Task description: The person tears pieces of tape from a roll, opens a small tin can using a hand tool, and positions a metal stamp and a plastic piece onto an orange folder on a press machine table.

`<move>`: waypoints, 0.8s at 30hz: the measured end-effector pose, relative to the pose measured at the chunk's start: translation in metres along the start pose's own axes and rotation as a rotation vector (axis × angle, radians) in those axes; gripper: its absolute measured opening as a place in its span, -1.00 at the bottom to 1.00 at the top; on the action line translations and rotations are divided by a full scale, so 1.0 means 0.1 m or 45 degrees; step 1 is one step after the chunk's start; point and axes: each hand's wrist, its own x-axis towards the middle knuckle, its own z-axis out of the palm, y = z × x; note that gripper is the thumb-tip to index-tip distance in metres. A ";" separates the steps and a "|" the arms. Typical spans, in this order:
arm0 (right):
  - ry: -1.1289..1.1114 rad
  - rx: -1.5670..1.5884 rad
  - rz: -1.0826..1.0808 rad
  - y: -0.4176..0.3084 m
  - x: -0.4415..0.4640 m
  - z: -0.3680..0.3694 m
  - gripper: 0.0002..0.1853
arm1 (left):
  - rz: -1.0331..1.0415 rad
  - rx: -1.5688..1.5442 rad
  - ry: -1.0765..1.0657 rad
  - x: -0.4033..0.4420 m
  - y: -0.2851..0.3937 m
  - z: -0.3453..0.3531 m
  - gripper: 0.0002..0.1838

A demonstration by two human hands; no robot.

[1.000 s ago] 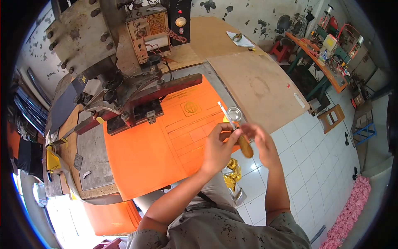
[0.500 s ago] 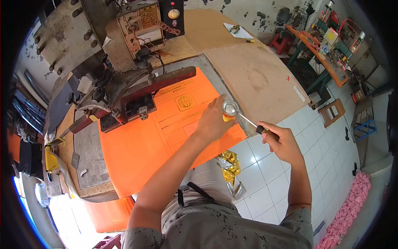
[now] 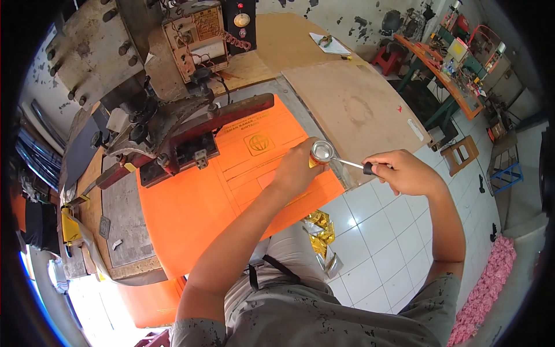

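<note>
Over the right edge of a large orange printed sheet (image 3: 185, 220), my left hand (image 3: 296, 169) is wrapped round a small tin (image 3: 322, 151) with a round silvery top. My right hand (image 3: 407, 172) grips a screwdriver (image 3: 349, 163) by its dark handle, most of which is hidden in the fingers. The metal shaft points left, and its tip meets the tin's rim. Whether the tip sits under a lid is too small to tell. A gold emblem (image 3: 259, 143) and dark lettering show on the sheet beyond my left hand.
A heavy press with a red bar (image 3: 245, 108) stands over the sheet at the left. Brown board (image 3: 358, 107) covers the table to the right. Crumpled gold foil (image 3: 319, 231) lies below the table edge. A cluttered workbench (image 3: 442, 72) is at far right.
My right hand has shifted right and slightly up, its elbow swinging outward. The screwdriver now lies more level in view, its tip still at the tin. My left hand has barely moved.
</note>
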 end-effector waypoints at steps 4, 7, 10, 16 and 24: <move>-0.039 0.050 0.006 -0.11 0.00 0.03 -0.57 | 0.087 -0.066 0.032 0.03 -0.11 0.01 -0.34; 0.109 0.133 -0.079 0.10 -0.05 0.36 -0.53 | 0.125 -0.133 0.012 0.06 -0.17 0.00 -0.32; 0.182 0.176 -0.064 0.16 -0.10 0.53 -0.49 | 0.131 -0.130 -0.010 0.09 -0.22 0.01 -0.30; 0.265 0.420 -0.054 0.43 -0.05 0.91 -0.45 | 0.194 -0.141 0.011 0.09 -0.24 0.01 -0.31; 0.230 0.394 0.014 0.32 -0.09 0.79 -0.47 | 0.227 -0.093 0.026 0.10 -0.27 0.02 -0.28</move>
